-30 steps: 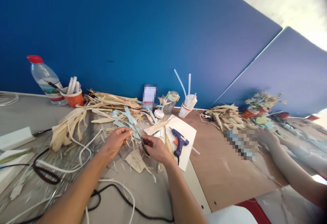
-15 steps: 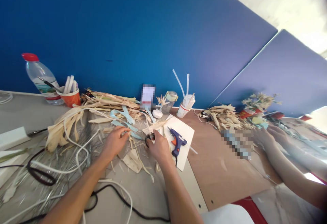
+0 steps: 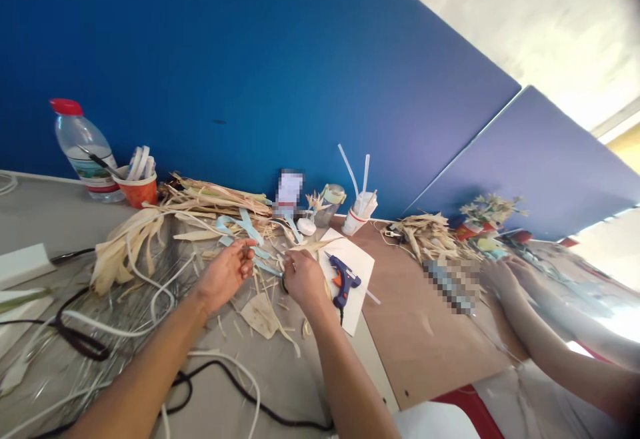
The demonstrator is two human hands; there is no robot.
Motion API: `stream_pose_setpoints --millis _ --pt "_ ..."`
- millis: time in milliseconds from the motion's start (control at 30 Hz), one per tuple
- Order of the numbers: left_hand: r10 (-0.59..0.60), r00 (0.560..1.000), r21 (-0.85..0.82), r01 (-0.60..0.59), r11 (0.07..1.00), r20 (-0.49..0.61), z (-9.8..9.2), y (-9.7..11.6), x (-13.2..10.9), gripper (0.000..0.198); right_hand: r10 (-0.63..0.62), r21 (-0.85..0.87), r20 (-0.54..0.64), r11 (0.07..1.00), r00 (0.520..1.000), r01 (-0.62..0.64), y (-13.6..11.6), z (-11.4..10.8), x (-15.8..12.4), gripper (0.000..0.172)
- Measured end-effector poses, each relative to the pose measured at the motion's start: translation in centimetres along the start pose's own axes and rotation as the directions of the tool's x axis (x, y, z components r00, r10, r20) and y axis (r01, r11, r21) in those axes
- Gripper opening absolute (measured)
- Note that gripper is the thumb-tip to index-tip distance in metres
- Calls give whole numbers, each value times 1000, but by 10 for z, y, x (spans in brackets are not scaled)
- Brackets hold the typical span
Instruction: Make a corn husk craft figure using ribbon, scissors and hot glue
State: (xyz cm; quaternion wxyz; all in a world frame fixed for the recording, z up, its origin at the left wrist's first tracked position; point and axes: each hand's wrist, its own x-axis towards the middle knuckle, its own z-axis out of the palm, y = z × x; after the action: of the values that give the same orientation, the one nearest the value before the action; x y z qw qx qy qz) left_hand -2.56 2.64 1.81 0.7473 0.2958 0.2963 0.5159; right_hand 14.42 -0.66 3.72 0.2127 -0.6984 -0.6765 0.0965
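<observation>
My left hand [image 3: 227, 275] is raised over the desk with its palm turned partly up. Its fingers are loosely curled and apart, and I see nothing in them. My right hand [image 3: 303, 281] is closed around a pair of scissors [image 3: 285, 284]; only part of the dark handle shows beside the fingers, and the blades are hard to make out. Light blue strips [image 3: 263, 252] lie just beyond both hands. A pale piece of dried husk [image 3: 260, 315] lies on the desk below and between them, among thin scraps.
Right of my hand, a blue glue gun [image 3: 344, 280] rests on a white board [image 3: 357, 312]. Behind are a husk pile [image 3: 220, 199], a cup with tubes [image 3: 355, 219], an orange cup [image 3: 137, 192] and a bottle [image 3: 87, 152]. Cables [image 3: 240, 372] cross the front. A co-worker's hands [image 3: 505, 275] are at right.
My left hand has turned its palm upward and its fingers have loosened from a pinch. My right hand has rotated slightly, hiding more of the scissors. The view has tilted a little.
</observation>
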Motion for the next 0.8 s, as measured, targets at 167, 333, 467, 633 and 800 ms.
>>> stream_pose_setpoints --millis 167,333,467,633,800 --pt "29 1000 -2 -29 1000 -5 -4 -4 2 8 -10 -174 122 984 992 32 -12 32 34 22" --pt "15 999 37 -16 999 29 -3 -4 -2 16 -51 -139 130 988 990 69 -14 51 53 17" --pt "-22 998 36 20 999 61 0 -4 -4 25 -46 22 93 999 995 44 -11 39 56 16" --pt "-116 989 26 114 993 95 3 -6 -7 31 -16 571 74 820 997 -29 -8 11 42 19" --pt "-187 967 37 183 982 171 5 -9 -10 28 39 953 149 261 988 -154 -9 7 21 13"
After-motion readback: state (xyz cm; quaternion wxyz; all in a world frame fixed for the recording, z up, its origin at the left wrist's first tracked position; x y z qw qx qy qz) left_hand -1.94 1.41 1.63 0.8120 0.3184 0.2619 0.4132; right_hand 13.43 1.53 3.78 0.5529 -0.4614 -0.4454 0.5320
